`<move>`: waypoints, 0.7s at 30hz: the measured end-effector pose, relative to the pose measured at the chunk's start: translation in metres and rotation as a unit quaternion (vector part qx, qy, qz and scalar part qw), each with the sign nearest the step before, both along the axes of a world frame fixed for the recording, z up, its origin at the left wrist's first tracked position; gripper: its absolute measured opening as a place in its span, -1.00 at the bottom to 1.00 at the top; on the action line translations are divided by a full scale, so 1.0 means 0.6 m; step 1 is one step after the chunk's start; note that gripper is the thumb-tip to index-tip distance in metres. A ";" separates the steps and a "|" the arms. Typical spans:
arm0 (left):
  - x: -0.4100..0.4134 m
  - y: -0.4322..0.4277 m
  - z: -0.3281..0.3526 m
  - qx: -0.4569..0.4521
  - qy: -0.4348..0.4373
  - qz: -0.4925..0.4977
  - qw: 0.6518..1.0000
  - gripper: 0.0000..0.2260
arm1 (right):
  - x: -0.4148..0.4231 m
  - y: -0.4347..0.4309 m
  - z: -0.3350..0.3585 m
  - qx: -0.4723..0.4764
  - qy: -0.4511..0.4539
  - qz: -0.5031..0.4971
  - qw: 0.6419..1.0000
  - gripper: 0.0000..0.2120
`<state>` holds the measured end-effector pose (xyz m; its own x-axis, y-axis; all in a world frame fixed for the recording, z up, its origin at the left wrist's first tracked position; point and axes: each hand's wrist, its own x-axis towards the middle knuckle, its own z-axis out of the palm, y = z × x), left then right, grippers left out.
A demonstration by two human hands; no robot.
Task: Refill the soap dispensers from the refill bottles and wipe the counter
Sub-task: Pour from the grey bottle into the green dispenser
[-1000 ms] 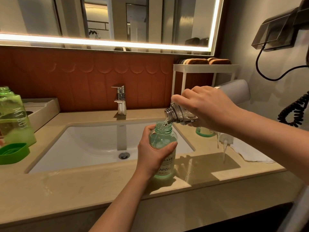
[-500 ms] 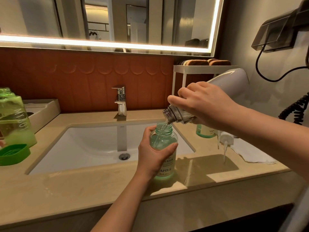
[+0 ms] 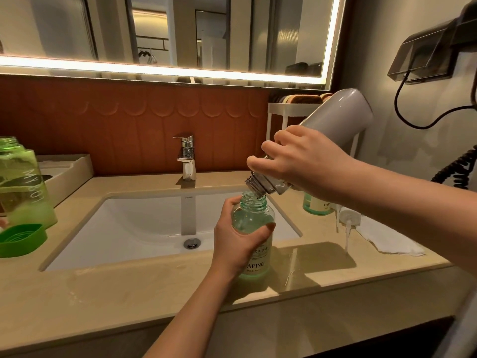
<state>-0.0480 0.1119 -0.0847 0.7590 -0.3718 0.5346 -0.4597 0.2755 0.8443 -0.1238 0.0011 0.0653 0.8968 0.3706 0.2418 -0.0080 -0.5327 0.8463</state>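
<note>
A clear green soap dispenser bottle (image 3: 254, 223), its pump off, stands upright on the beige counter (image 3: 129, 288) in front of the sink. My left hand (image 3: 236, 244) grips its body. My right hand (image 3: 302, 161) holds a grey refill bottle (image 3: 335, 117) near its neck, tilted steeply down to the left, with its threaded mouth just over the dispenser's opening. A second green dispenser bottle (image 3: 316, 205) stands behind my right wrist, mostly hidden. A white pump head (image 3: 348, 223) lies on the counter beside a white cloth (image 3: 389, 241).
The white sink (image 3: 144, 223) with a chrome tap (image 3: 187, 156) fills the middle. At the left stand a large green bottle (image 3: 23, 184), its green cap (image 3: 22, 240) and a white tray (image 3: 64, 174). A white rack (image 3: 284, 109) and a coiled black cord (image 3: 456, 169) are at the right.
My right hand has raised the grey bottle's base, so the bottle tilts more steeply over the dispenser. My left hand and the dispenser have stayed where they were.
</note>
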 end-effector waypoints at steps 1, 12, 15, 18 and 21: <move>0.000 0.000 0.000 0.002 -0.001 0.000 1.000 -0.46 | 0.001 0.002 0.001 -0.006 0.002 0.001 1.000 -0.45; 0.003 0.000 -0.001 0.012 -0.005 0.002 1.000 -0.53 | -0.002 0.019 0.007 -0.040 0.023 0.016 0.999 -0.53; 0.003 0.000 -0.001 0.009 -0.007 0.003 1.000 -0.53 | -0.005 0.020 0.007 -0.038 0.027 0.013 0.999 -0.53; 0.001 0.000 0.000 0.008 -0.007 0.006 1.000 -0.53 | -0.006 0.019 0.003 -0.038 0.025 0.015 0.999 -0.52; 0.002 0.000 -0.001 0.008 -0.008 0.004 1.000 -0.53 | -0.007 0.019 0.003 -0.041 0.023 0.021 0.999 -0.52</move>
